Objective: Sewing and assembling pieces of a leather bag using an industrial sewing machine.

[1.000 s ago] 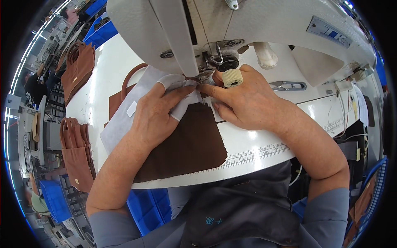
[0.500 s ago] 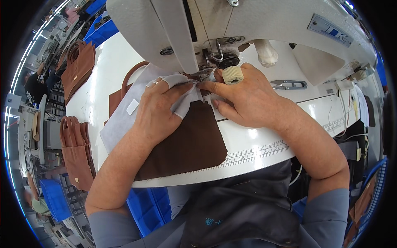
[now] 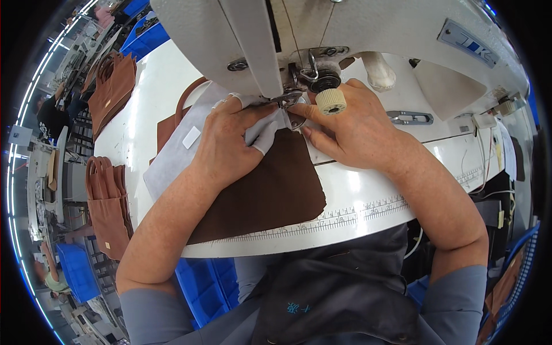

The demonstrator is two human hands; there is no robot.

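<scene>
At the needle of a white sewing machine, my left hand grips a bunched pale grey lining cloth. The cloth folds between its fingers, and a small white label lies on it. Beneath the left hand and forearm spreads a dark brown fabric panel with a rounded corner. My right hand reaches in from the other side, index finger and thumb stretched apart, the index tip beside the metal presser foot. Its other fingers are partly hidden behind the ridged cream knob. A brown handle curves behind the lining.
Thread snips lie right of my right hand. A printed ruler follows the table's front edge. Brown bags hang or stand along the left edge, with another brown bag farther back. Blue bins stand beyond.
The dark panel and lining have slid slightly away from me, toward the needle, with both hands staying by it. The whole view has shifted a little.
</scene>
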